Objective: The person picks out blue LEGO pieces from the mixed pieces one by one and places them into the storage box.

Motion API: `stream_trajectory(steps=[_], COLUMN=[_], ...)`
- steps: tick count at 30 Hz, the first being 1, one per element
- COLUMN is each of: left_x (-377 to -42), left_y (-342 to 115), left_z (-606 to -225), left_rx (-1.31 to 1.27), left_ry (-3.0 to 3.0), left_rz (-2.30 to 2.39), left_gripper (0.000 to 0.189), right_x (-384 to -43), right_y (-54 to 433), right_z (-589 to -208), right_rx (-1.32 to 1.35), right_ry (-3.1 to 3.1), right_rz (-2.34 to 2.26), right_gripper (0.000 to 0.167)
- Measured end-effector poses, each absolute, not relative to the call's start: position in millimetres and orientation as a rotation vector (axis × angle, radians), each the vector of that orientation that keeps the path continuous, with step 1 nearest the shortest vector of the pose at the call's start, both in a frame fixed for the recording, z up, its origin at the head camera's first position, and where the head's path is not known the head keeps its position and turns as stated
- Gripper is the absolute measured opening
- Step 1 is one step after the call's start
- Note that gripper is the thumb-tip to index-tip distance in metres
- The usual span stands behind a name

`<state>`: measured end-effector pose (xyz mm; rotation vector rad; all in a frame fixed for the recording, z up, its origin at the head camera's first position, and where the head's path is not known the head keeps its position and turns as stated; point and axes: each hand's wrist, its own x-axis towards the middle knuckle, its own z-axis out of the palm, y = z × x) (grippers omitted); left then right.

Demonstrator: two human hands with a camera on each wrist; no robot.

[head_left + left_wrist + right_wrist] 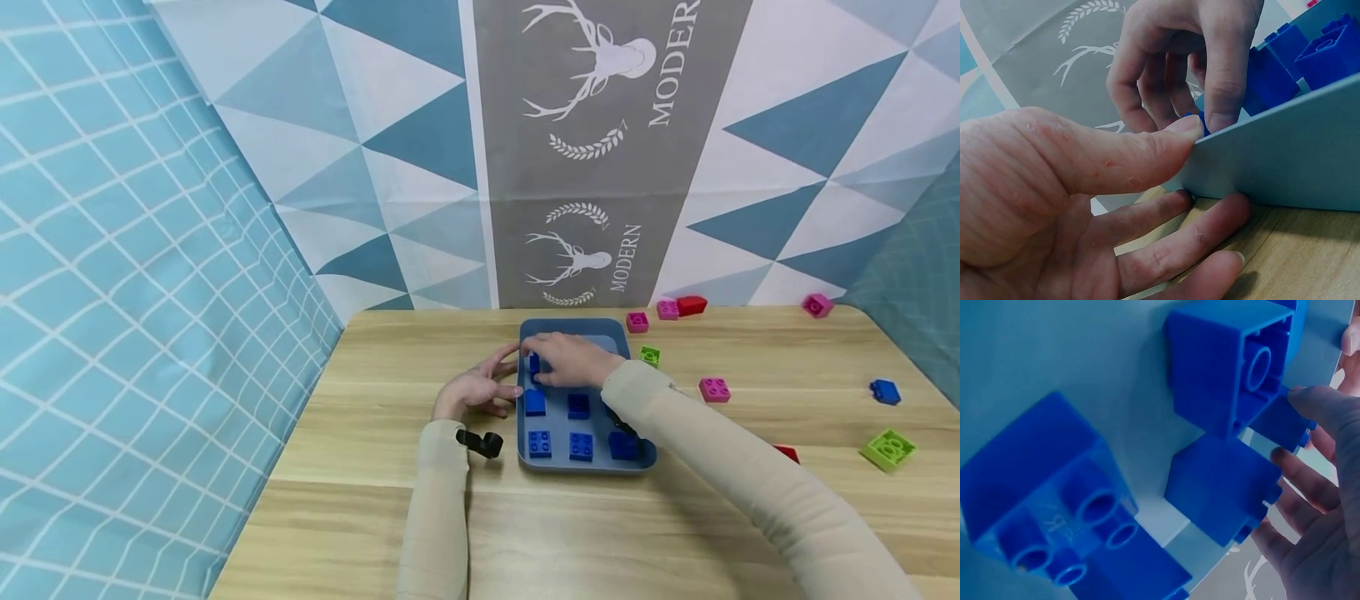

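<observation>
A blue-grey tray (551,464) lies on the wooden table, holding several blue toy bricks set apart in loose rows. My right hand (572,360) reaches over its far left part and pinches a small blue toy brick (1282,422) between thumb and fingers. Close to that hand, another blue brick (1225,487) rests inside the tray. At the left wall of the tray is my left hand (477,390), its thumb at the rim and its extended fingers against the outside, low down. My right forearm hides part of the tray's right side.
To the right of the tray lie loose bricks: pink (714,389), lime green (888,450), blue (886,392) and red (692,305). A red piece (787,452) is partly hidden by my right sleeve. Patterned cloth hangs behind the table, with blue checked cloth (150,250) on the left.
</observation>
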<state>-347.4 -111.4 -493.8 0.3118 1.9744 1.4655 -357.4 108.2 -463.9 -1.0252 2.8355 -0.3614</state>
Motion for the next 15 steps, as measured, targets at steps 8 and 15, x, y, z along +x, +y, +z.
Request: stream_trajectory(steps=[8, 15], left_x=[-347, -347], left_y=[-111, -110], left_z=[-494, -494], left_rx=[0.319, 0.303], left_ry=[1.967, 1.978], left_rz=[1.469, 1.472], left_gripper=[0.088, 0.088], right_x=[-353, -348], right_y=[127, 149], right_z=[-456, -450], right_rx=[-0.987, -0.948], right_ry=[2.850, 2.882], right_rz=[-0.409, -0.466], right_gripper=[0.051, 0.049])
